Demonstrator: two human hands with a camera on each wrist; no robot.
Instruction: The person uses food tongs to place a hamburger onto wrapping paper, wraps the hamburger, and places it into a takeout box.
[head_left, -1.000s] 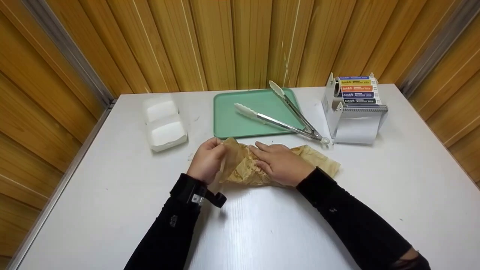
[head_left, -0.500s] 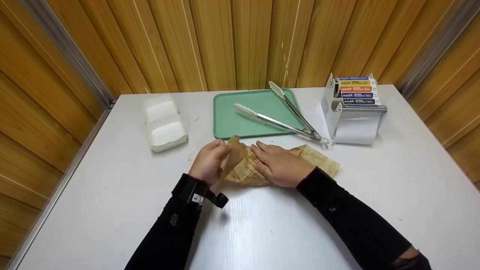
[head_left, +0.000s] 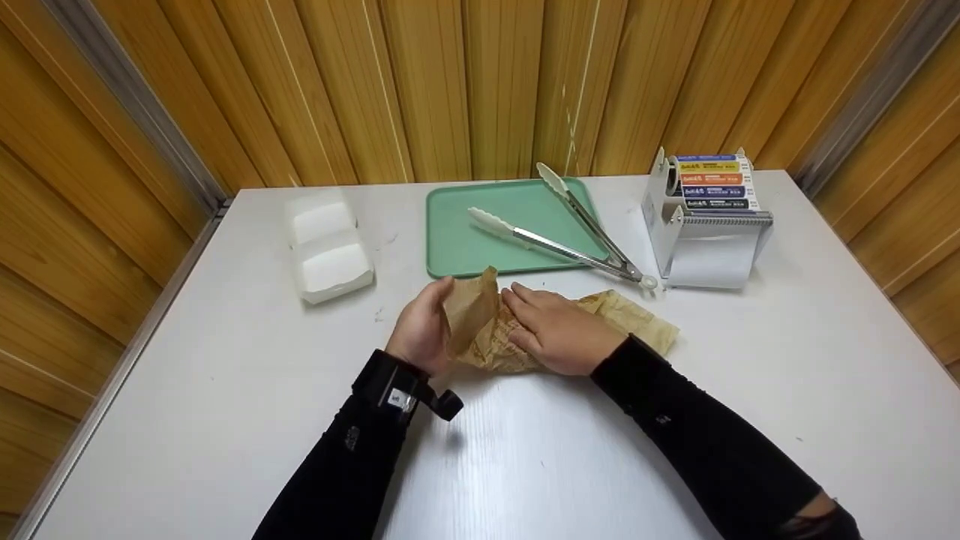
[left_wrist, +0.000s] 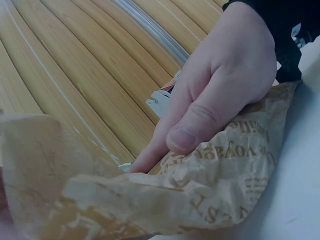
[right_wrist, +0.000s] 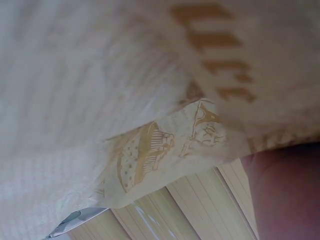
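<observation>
A crumpled, brown-printed sheet of wrapping paper (head_left: 499, 351) lies folded over on the table, and anything inside it is hidden. At its left end a flap (head_left: 472, 309) of the paper stands raised. My left hand (head_left: 417, 334) is against that flap with the thumb upright and straight, while its other fingers are mostly behind the paper. My right hand (head_left: 562, 335) lies flat across the folded part and presses it down. In the left wrist view, the right hand (left_wrist: 225, 85) has its thumb resting on the printed paper (left_wrist: 225, 180). Printed paper (right_wrist: 145, 155) fills most of the right wrist view.
Behind the paper is a green tray (head_left: 457, 251), with metal tongs (head_left: 559, 247) spread across it and their hinge end over its front edge. An open white box (head_left: 334, 251) stands at left. A label-roll dispenser (head_left: 712, 225) stands at right.
The flap has swung up and to the right. My left hand has gone from gripping its edge to a loosened pose and shifted slightly right. The right hand keeps its place.
</observation>
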